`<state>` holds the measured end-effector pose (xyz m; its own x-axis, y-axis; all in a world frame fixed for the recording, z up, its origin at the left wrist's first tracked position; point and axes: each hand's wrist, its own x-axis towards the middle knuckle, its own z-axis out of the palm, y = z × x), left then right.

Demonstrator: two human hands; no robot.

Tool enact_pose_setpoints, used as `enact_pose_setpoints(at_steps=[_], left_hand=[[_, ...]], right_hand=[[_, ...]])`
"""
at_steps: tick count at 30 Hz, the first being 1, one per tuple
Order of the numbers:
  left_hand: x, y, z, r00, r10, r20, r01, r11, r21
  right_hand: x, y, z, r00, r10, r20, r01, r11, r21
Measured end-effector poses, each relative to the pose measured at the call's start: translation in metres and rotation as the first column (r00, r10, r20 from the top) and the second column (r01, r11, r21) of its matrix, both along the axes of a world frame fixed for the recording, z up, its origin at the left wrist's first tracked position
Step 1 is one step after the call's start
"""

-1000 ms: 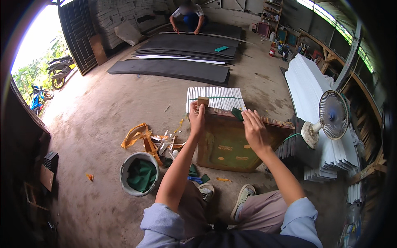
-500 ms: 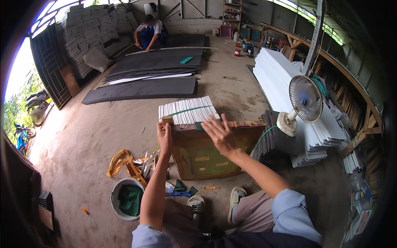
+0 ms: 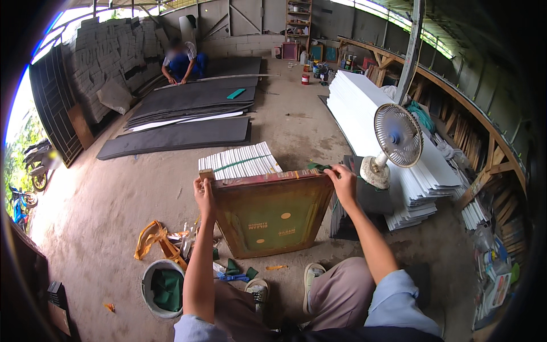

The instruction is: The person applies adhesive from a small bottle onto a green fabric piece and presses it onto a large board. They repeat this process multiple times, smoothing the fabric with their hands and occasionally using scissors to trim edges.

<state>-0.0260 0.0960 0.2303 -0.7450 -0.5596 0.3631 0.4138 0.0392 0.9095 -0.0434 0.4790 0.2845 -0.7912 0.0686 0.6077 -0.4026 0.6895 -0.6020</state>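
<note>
A screen-printing frame [image 3: 268, 214] with a wooden border and a green-brown mesh stands tilted upright on the floor before me. My left hand [image 3: 204, 195] is closed around its upper left corner, where a small wood block sticks up. At the upper right corner my right hand [image 3: 343, 181] pinches a dark green cloth [image 3: 319, 166] against the top edge. Right behind the frame, a stack of white sheets [image 3: 239, 159] is bound with a green cord. Near my left forearm, more green cloth lies in a grey bucket [image 3: 147, 285].
A white fan [image 3: 397, 137] stands to the right, beside stacked white boards [image 3: 364, 114]. Orange strips [image 3: 152, 239] and scraps litter the floor by the bucket. At the far left a person [image 3: 183, 62] crouches over dark sheets [image 3: 188, 100].
My right hand, blurred and spread over the frame's top edge before, has slid right to the corner with the green cloth. My view has shifted right; my left hand keeps its hold.
</note>
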Motion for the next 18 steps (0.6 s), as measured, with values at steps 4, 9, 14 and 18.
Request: enact_pose_setpoints(at_steps=[4, 9, 14, 18], left_hand=[[-0.004, 0.004, -0.004, 1.0, 0.006, 0.012, -0.006, 0.998, 0.057], [-0.015, -0.008, -0.012, 0.999, 0.011, -0.031, -0.011, 1.0, 0.007], [-0.02, -0.014, -0.016, 0.999, -0.038, 0.03, 0.037, 0.999, 0.033], [-0.019, -0.011, -0.016, 1.0, -0.01, 0.012, 0.01, 1.0, 0.006]], right_hand=[[-0.007, 0.002, 0.002, 0.939, -0.039, -0.34, -0.003, 0.993, -0.122], [-0.015, 0.008, 0.006, 0.976, -0.011, -0.219, 0.027, 0.997, 0.068], [-0.006, -0.011, -0.017, 0.969, 0.077, -0.235, 0.046, 0.877, 0.477], [0.0, -0.016, -0.024, 0.992, 0.063, -0.113, 0.005, 0.854, 0.521]])
